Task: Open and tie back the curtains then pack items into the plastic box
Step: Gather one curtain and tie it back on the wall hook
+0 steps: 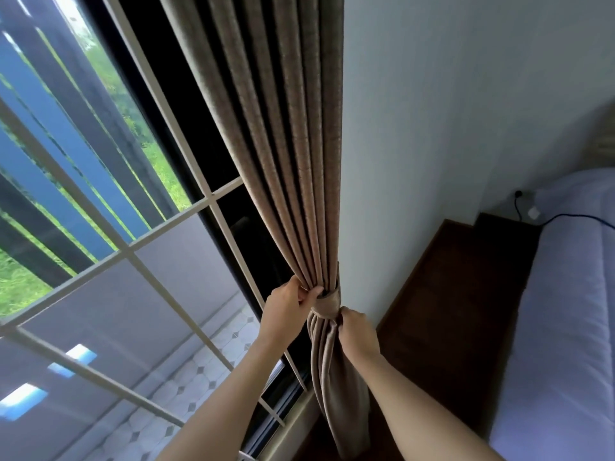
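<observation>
A beige-brown pleated curtain (276, 134) hangs gathered against the white wall to the right of the window. A tie-back band (327, 302) of the same cloth wraps the bundle at its narrowest point. My left hand (289, 304) grips the curtain folds and the band's left side, thumb over the top. My right hand (354, 331) holds the gathered cloth just under the band on its right side. Below the band the curtain (336, 394) falls loose toward the sill. No plastic box is in view.
The window (139, 247) with white bars fills the left, with greenery and a tiled floor outside. A dark wooden floor (449, 294) lies to the right, with a white bed (565, 311) beyond it. A wall socket with a black cable (519, 202) sits near the bed's head.
</observation>
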{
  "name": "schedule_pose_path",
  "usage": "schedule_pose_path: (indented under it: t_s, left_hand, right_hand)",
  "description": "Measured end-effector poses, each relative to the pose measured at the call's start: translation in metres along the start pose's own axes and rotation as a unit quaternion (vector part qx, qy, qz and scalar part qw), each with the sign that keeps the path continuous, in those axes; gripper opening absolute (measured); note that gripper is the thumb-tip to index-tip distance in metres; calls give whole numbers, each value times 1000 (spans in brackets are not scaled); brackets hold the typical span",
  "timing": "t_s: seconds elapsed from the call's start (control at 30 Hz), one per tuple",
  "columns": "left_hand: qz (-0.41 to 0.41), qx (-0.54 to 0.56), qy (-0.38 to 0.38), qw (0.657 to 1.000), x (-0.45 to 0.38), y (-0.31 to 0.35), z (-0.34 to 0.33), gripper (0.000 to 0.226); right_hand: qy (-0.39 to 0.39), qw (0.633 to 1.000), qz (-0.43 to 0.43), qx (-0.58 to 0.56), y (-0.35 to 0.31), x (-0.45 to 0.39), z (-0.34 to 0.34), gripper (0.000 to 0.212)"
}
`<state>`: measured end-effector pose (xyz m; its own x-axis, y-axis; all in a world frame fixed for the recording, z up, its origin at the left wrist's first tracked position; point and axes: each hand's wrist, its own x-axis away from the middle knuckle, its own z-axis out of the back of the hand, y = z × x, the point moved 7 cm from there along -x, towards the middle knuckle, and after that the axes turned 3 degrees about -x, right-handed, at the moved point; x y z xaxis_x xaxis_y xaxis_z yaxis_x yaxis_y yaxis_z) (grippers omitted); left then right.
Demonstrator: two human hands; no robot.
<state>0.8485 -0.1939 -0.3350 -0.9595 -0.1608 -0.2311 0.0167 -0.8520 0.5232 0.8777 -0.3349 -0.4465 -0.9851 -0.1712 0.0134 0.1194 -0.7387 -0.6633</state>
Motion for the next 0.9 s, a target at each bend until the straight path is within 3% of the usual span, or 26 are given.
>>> schedule_pose_path:
  t_s: [0.2, 0.4, 0.63, 0.9]
  left_hand:
    - [-14, 27, -30, 999, 1, 11, -4, 41]
    - [-16, 30, -38, 999, 7, 17, -5, 27]
    - [-49, -23, -36, 998, 39, 21, 22, 20]
    - [-32, -114, 2, 993, 97, -8, 87, 25]
  right_hand:
    - [-38, 995, -24, 93, 4, -2, 9, 18]
    - [-76, 975, -16, 210, -6, 12, 25, 26]
    - [-17, 984, -11, 178, -30, 58, 47, 43]
    - [25, 992, 41, 120, -115, 106, 50, 57]
